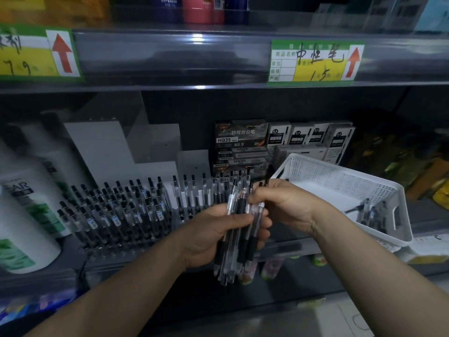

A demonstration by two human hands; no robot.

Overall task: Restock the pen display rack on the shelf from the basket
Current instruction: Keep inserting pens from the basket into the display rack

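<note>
My left hand [213,235] is closed around a bundle of clear pens with black grips [239,229], held upright in front of the shelf. My right hand [283,203] pinches the top of one pen in that bundle. The stepped pen display rack [116,210] stands to the left on the shelf, its left rows packed with black-capped pens and its right rows thinner. A white perforated basket [345,188] rests tilted on the shelf to the right, with a few pens [371,212] lying in its near corner.
Boxes of pens [240,138] are stacked behind the rack and basket. Large white bottles [21,215] stand at the left. The upper shelf edge carries a green-yellow price tag [315,60]. Small bottles [272,267] sit on the shelf below.
</note>
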